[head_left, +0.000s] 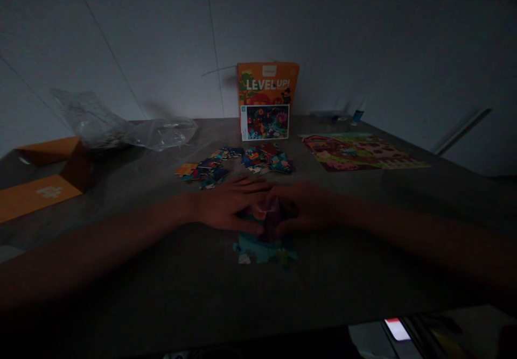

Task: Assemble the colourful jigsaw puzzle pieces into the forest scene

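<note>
Dim light covers the scene. A small joined section of jigsaw puzzle (260,251), teal with a green patch, lies flat in front of me. My left hand (230,203) rests over its upper left part, fingers stretched out towards the right. From the other side my right hand (305,205) reaches in, fingers curled and thumb pointing left, gripping a purplish puzzle piece (273,220) at the section's upper part. The hands meet at the fingertips and hide much of the section. Loose puzzle pieces (262,157) lie in piles just beyond the hands.
An orange puzzle box (269,84) stands against the wall with a picture card (265,123) leaning on it. An assembled farm puzzle (359,152) lies right. On the left are an open orange box (40,189) and clear plastic bags (161,133). A small bottle (357,115) stands back right.
</note>
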The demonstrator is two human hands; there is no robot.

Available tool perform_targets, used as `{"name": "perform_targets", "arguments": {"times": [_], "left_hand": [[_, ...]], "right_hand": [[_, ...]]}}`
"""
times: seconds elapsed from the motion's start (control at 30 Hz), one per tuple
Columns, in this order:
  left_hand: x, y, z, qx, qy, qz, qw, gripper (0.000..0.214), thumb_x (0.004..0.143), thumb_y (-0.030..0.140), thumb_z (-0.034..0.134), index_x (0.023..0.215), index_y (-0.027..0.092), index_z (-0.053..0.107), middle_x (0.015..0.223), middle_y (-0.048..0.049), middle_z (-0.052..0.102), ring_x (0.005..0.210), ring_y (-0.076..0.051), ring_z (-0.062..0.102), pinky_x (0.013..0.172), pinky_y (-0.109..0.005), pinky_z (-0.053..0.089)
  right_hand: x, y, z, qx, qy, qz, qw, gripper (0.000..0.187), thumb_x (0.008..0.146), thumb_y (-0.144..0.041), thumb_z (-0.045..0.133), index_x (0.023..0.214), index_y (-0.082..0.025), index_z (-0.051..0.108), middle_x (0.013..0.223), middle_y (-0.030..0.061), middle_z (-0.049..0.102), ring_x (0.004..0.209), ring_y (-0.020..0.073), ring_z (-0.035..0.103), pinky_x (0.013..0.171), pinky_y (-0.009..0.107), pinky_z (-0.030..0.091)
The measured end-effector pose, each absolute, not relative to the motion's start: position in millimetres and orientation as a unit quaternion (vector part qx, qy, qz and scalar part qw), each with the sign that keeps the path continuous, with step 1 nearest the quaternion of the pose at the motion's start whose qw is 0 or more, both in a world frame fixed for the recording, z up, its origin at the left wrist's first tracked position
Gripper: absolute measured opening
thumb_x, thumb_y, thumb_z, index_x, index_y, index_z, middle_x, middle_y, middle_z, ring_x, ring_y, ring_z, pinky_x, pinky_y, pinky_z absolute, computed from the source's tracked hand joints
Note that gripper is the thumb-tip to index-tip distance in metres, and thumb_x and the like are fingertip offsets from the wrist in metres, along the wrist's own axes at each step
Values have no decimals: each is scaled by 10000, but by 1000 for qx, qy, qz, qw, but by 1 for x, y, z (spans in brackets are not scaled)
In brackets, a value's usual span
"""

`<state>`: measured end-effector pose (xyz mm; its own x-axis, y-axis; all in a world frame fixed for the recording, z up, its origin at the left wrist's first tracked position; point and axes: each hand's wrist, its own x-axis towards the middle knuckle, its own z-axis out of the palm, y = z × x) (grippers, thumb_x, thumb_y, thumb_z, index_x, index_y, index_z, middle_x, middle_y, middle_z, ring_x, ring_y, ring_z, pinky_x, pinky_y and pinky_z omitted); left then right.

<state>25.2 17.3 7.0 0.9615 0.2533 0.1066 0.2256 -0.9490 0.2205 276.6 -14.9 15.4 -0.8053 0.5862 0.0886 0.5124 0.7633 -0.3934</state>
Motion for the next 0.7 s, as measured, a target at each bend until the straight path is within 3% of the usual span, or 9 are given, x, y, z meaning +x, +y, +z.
{"name": "perform_targets", "arguments": {"times": [0.13,0.27,0.4,0.57,0.7], "left_hand": [[27,25,5,980,106,109,124,504,1037,436,540,1459,161,549,1556,-174,495,1449,-308,467,1220,-502,364],[26,30,1,973,118,147,133,407,1068,339,465,1421,181,592,1518,-154,537,1392,-264,533,1161,-431,452],[24,27,-2,958,209,190,49,352,1022,278,469,1236,120,700,1209,-172,666,1151,-278,643,1031,-433,533],[24,27,-3,950,249,187,25,313,962,218,476,1092,109,739,1003,-140,658,964,-258,656,894,-406,570],[23,29,-3,944,263,198,25,262,938,183,488,1030,140,730,974,-106,671,907,-217,670,833,-347,567]], "right_hand": [[279,-5,8,-344,-917,158,126,413,881,-527,741,1086,-174,684,747,-5,657,634,136,568,611,248,325],[283,7,-4,-348,-912,117,185,260,929,-423,698,1019,-180,702,873,36,679,797,170,611,705,270,389],[281,15,-6,-316,-920,88,215,273,935,-428,668,980,-160,685,1011,94,639,938,220,607,804,325,442],[271,30,1,-276,-944,92,154,315,875,-351,686,1102,-136,655,1024,107,652,868,218,602,777,332,427],[264,43,-4,-263,-943,103,178,286,880,-380,659,1059,-157,666,871,48,668,760,173,572,704,285,383]]}}
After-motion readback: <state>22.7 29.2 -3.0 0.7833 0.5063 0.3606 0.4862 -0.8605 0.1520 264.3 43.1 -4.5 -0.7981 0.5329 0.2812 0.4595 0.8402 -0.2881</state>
